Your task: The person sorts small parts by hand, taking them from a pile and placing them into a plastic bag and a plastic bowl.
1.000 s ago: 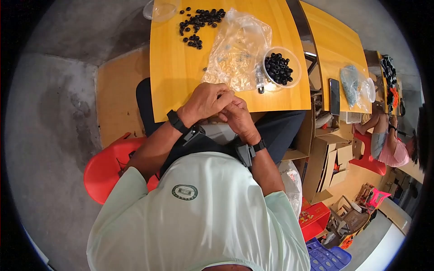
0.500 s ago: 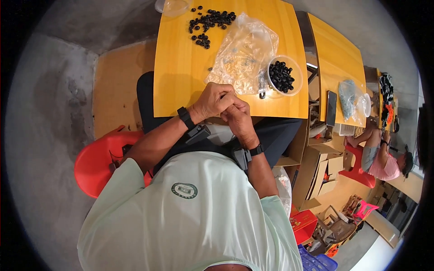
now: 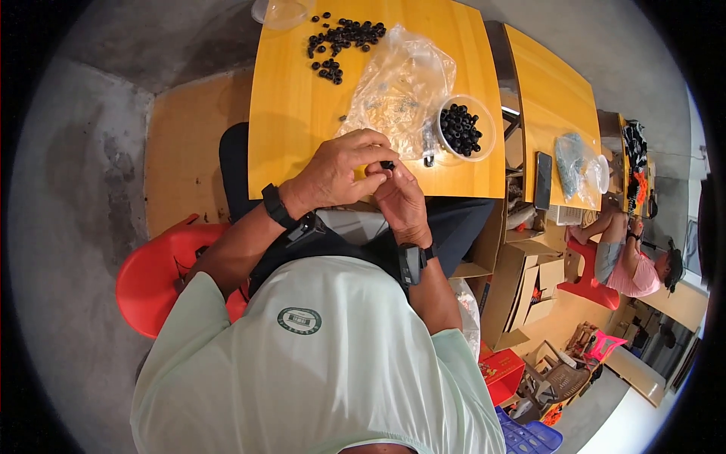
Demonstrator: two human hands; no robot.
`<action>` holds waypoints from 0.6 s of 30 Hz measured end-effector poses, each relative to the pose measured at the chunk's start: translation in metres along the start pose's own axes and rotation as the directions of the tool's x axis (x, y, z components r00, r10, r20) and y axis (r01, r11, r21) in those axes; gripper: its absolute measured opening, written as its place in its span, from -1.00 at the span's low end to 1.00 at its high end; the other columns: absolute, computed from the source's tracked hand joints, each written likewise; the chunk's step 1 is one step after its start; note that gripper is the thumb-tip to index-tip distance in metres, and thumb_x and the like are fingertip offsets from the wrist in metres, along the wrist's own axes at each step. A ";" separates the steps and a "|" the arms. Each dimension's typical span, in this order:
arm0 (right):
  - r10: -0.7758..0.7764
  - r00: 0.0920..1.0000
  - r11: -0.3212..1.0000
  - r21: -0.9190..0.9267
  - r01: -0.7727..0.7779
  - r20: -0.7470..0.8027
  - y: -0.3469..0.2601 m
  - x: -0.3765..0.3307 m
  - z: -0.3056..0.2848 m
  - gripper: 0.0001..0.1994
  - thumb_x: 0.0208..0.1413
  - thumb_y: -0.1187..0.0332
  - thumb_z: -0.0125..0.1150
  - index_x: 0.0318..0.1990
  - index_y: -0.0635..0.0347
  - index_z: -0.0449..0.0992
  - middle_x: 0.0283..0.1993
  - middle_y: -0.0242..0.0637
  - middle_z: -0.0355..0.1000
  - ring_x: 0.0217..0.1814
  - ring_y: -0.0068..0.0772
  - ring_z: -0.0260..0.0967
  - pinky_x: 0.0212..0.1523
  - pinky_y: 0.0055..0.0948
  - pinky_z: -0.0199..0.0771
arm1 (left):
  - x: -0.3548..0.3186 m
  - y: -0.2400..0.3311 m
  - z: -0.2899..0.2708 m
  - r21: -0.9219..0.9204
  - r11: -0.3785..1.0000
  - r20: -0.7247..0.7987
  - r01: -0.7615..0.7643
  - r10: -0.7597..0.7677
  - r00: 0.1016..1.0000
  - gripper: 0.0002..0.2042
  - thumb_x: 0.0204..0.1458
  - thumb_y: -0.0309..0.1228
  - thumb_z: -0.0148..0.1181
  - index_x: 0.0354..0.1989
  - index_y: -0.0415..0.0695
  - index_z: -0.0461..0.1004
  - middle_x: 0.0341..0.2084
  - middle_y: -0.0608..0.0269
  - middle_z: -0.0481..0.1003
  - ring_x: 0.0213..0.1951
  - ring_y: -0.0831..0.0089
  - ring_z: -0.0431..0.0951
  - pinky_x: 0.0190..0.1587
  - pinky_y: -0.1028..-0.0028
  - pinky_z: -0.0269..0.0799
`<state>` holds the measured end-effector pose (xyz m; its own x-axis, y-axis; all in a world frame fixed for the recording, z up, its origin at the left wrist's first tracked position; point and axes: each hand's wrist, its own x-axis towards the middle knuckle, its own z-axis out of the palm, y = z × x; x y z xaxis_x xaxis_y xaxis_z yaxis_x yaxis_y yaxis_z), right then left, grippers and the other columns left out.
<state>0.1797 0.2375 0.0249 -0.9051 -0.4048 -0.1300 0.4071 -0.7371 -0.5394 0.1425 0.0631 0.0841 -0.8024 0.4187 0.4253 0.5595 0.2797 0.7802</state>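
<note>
My left hand [image 3: 342,172] and my right hand [image 3: 401,203] meet at the near edge of a yellow table [image 3: 295,113]. Between their fingertips sits a small black ring [image 3: 387,164], pinched by both hands. Just beyond the hands lies a crumpled clear plastic bag [image 3: 401,87] with small parts in it. To its right stands a clear round bowl [image 3: 465,129] filled with black rings. A loose pile of black rings [image 3: 342,39] lies at the far side of the table.
A clear lid or dish [image 3: 281,11] sits at the table's far edge. A second yellow table [image 3: 556,113] stands to the right with a phone [image 3: 542,180] and plastic bags. Another person [image 3: 628,257] sits on a red stool. Cardboard boxes [image 3: 522,280] are stacked beside my red chair [image 3: 155,276].
My hands stay together at the table edge and shift slightly; the fingers have worked the small black ring between them. The view has tilted a little.
</note>
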 end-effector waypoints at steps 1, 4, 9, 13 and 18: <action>-0.001 1.000 1.000 -0.001 0.001 -0.002 0.001 0.001 0.002 -0.55 0.26 0.18 0.13 0.19 0.28 0.35 0.03 -0.25 0.44 0.10 -0.37 0.40 0.20 -0.33 0.35 | 0.000 0.000 -0.001 -0.002 1.000 0.001 -0.001 0.001 1.000 -0.74 -0.09 -0.49 0.26 -0.16 -0.09 0.58 -0.17 0.13 0.54 -0.18 0.17 0.59 -0.13 0.32 0.53; 0.014 0.999 1.000 -0.025 -0.013 0.041 0.003 0.001 0.006 -0.53 0.26 0.18 0.13 0.19 0.31 0.34 0.08 -0.21 0.44 0.16 -0.34 0.39 0.26 -0.31 0.32 | 0.000 0.001 -0.004 0.018 0.998 0.114 0.064 -0.066 0.991 -0.73 -0.07 -0.57 0.23 -0.14 -0.11 0.59 -0.07 0.10 0.52 -0.07 0.14 0.57 -0.04 0.31 0.52; 0.054 0.998 0.995 -0.083 -0.052 0.025 0.004 -0.002 -0.003 -0.52 0.26 0.13 0.13 0.17 0.32 0.38 0.10 -0.15 0.44 0.13 -0.30 0.41 0.15 -0.25 0.44 | 0.006 -0.004 -0.008 -0.038 0.999 0.193 -0.001 0.008 0.981 -0.73 -0.06 -0.60 0.20 -0.14 -0.13 0.59 -0.05 0.07 0.52 -0.12 0.18 0.60 -0.11 0.37 0.54; 0.059 0.998 0.991 -0.119 -0.055 0.030 0.000 -0.004 0.005 -0.51 0.25 0.09 0.14 0.15 0.32 0.40 0.06 -0.16 0.47 0.02 -0.30 0.46 0.01 -0.28 0.51 | 0.009 -0.003 -0.016 -0.256 0.884 0.409 0.390 -0.267 0.873 -0.75 -0.07 -0.60 0.19 -0.18 -0.15 0.62 -0.04 0.07 0.52 -0.14 0.24 0.62 -0.10 0.39 0.54; 0.061 0.998 0.988 -0.139 -0.061 -0.009 0.004 -0.005 0.001 -0.51 0.28 0.05 0.11 0.12 0.32 0.43 -0.03 -0.18 0.50 -0.16 -0.39 0.49 -0.19 -0.43 0.54 | 0.008 -0.011 -0.011 -0.189 0.967 0.298 0.172 -0.111 0.948 -0.78 -0.08 -0.57 0.21 -0.22 -0.16 0.65 -0.02 0.05 0.53 -0.13 0.26 0.62 -0.10 0.42 0.53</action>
<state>0.1858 0.2359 0.0242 -0.8798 -0.4440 -0.1698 0.4409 -0.6286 -0.6407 0.1278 0.0538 0.0840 -0.7605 0.6238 0.1801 0.3636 0.1794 0.9141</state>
